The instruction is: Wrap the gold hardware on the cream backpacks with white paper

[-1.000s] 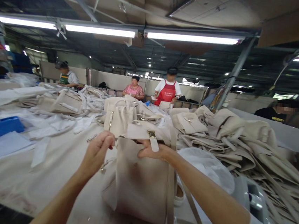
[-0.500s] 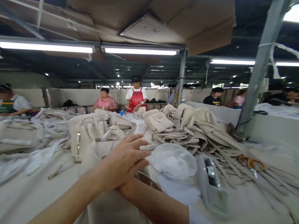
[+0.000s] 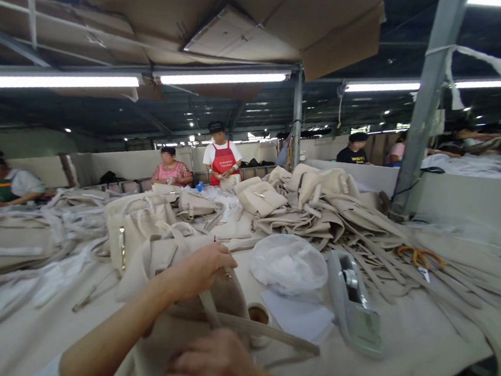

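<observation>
A cream handbag (image 3: pixel 160 345) lies on the table right in front of me. My left hand (image 3: pixel 201 269) is closed around the bag's strap (image 3: pixel 259 329) near the top of the bag. My right hand (image 3: pixel 219 367) sits low at the bottom edge, knuckles up and fingers curled; what it holds is hidden. The strap runs from my left hand out to the right across the table.
A tape dispenser (image 3: pixel 354 307), a crumpled plastic bag (image 3: pixel 290 263) and a small cup (image 3: pixel 259 316) lie to the right. Orange-handled scissors (image 3: pixel 421 257) rest farther right. Heaps of cream bags (image 3: pixel 320 200) cover the long table; several people work at the far end. A steel post (image 3: pixel 421 110) stands right.
The view swung right and down. My hands left the upright bag; the left one closed on the strap, and the right dropped to the bottom edge.
</observation>
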The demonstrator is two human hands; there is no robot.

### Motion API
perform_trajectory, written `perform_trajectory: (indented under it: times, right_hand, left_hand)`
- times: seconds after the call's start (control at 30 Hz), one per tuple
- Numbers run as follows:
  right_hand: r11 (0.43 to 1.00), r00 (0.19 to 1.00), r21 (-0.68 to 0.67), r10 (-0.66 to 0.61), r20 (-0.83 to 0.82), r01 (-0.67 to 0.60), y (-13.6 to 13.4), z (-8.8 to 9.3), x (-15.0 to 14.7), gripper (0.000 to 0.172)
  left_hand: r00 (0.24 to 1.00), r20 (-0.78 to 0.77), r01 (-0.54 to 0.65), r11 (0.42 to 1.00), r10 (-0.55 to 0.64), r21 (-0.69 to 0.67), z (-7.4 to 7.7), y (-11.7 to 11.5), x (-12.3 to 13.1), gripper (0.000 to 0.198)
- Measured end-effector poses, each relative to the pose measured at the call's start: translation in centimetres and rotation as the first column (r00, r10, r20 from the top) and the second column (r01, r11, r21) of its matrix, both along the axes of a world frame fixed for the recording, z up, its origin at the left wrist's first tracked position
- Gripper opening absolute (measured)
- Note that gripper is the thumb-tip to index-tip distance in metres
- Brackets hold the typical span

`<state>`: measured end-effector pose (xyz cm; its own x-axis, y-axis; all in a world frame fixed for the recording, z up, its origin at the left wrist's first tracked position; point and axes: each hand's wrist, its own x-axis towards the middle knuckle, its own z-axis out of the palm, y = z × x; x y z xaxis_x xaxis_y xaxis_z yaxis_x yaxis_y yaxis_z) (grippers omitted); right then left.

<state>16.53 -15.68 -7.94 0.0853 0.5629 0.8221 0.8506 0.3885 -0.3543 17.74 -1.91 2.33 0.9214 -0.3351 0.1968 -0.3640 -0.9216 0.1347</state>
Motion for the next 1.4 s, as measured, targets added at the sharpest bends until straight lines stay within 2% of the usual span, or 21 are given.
perform_trajectory:
  times: [0.03, 0.1, 0.17, 0.23, 0.3, 0.47, 0.53, 0.67, 0.8, 0.97, 1.1, 1.17, 1.23, 1.33, 1.4]
  right_hand:
    - [0.999, 0.999, 0.010, -0.035, -0.018, 0.035, -1.0, -0.1, 0.9, 0.021]
    - [0.980, 0.954, -0.009, -0.197, -0.227, 0.201, -2.5, 0.0, 3.0, 0.022]
    - [0.939, 0.818, -0.085, -0.332, -0.470, 0.332, -3.0, 0.3, 5.1, 0.017]
    - [0.926, 0.758, -0.099, -0.356, -0.547, 0.364, -2.7, 0.6, 6.8, 0.015]
    - [0.925, 0.770, -0.062, -0.347, -0.535, 0.374, -2.0, 0.9, 7.9, 0.017]
    - [0.976, 0.811, -0.087, -0.212, -0.545, 0.197, -0.1, 1.3, 8.3, 0.043]
    - [0.977, 0.815, -0.072, -0.209, -0.540, 0.203, 0.3, 1.3, 8.0, 0.042]
    - [0.970, 0.807, -0.058, -0.228, -0.545, 0.235, 0.5, 1.3, 7.7, 0.035]
    - [0.970, 0.817, -0.060, -0.230, -0.529, 0.234, 0.2, 1.7, 7.5, 0.032]
    - [0.988, 0.803, -0.058, -0.148, -0.577, 0.140, -0.6, 1.7, 7.4, 0.032]
    - [0.997, 0.731, -0.034, -0.076, -0.679, 0.072, -1.7, 1.6, 7.9, 0.035]
    - [0.996, 0.669, -0.004, -0.062, -0.741, 0.088, -2.3, 2.1, 8.4, 0.035]
    - [0.994, 0.633, 0.001, -0.067, -0.772, 0.107, -3.0, 3.1, 8.9, 0.042]
    - [0.994, 0.676, -0.045, -0.098, -0.731, 0.096, -3.5, 4.8, 9.3, 0.048]
    - [0.994, 0.728, -0.071, -0.106, -0.677, 0.079, -3.5, 5.5, 9.4, 0.041]
  left_hand:
    - [1.000, 0.004, -0.001, 1.000, 0.002, -0.023, -0.2, 0.4, 0.1, 0.042]
    - [1.000, 0.016, -0.013, 0.998, 0.014, -0.057, -0.5, 0.9, 0.3, 0.046]
    - [0.999, 0.022, -0.037, 0.995, 0.039, -0.092, -0.7, 1.2, 0.0, 0.052]
    - [0.998, 0.013, -0.060, 0.987, 0.063, -0.147, -0.7, 1.2, -0.6, 0.060]
    - [0.997, 0.004, -0.070, 0.972, 0.072, -0.225, -0.7, 1.2, -1.4, 0.069]
    - [0.985, 0.133, -0.043, 0.900, 0.111, -0.435, -1.9, 1.7, -3.1, 0.083]
    - [0.963, 0.204, -0.065, 0.883, 0.178, -0.465, -2.7, 1.9, -3.5, 0.078]
    - [0.919, 0.297, -0.116, 0.899, 0.258, -0.422, -3.5, 2.2, -3.8, 0.056]
    - [0.929, 0.299, -0.085, 0.913, 0.218, -0.400, -2.7, 1.9, -3.1, 0.044]
    - [0.964, 0.228, -0.017, 0.891, 0.134, -0.453, -1.1, 1.0, -1.7, 0.022]
    - [0.956, 0.204, -0.073, 0.846, 0.210, -0.528, -1.2, 0.2, -1.2, 0.023]
    - [0.954, 0.204, -0.078, 0.839, 0.219, -0.539, -1.5, -0.2, -1.2, 0.024]
    - [0.951, 0.218, -0.070, 0.839, 0.220, -0.540, -1.7, -0.5, -1.3, 0.024]
    - [0.940, 0.247, -0.068, 0.835, 0.238, -0.545, -1.9, -0.9, -1.5, 0.023]
    - [0.933, 0.260, -0.071, 0.836, 0.249, -0.544, -2.0, -1.2, -1.7, 0.023]
